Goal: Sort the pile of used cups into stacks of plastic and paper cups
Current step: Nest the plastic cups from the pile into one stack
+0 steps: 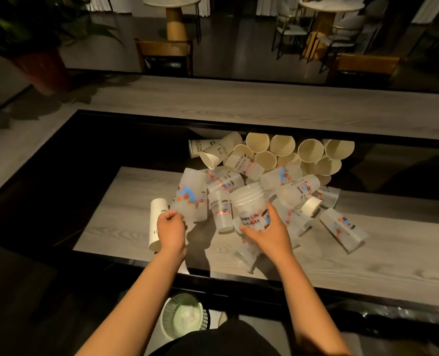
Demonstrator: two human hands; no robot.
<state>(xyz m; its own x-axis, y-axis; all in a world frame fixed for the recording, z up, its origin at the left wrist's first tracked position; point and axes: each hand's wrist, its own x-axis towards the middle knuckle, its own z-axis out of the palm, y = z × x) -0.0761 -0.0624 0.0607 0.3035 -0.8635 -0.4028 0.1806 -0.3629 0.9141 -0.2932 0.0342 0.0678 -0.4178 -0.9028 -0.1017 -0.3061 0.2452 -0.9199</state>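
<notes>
A pile of used cups lies on the table [141,191]. Cream paper cups [282,146] lie on their sides at the back, mouths toward me. Frosted plastic cups [342,228] with colourful prints fill the front. My right hand [267,231] grips a plastic cup [249,201] with "Leisure Life" print, held upright above the pile. My left hand [170,227] holds the lower edge of a tall printed plastic cup [190,195]. A white paper cup [156,222] lies just left of that hand.
A raised wooden ledge [264,104] with a dark rim runs behind the pile. A mesh waste basket [185,314] stands on the floor below me. A potted plant [41,47] sits at the far left; chairs and round tables stand beyond.
</notes>
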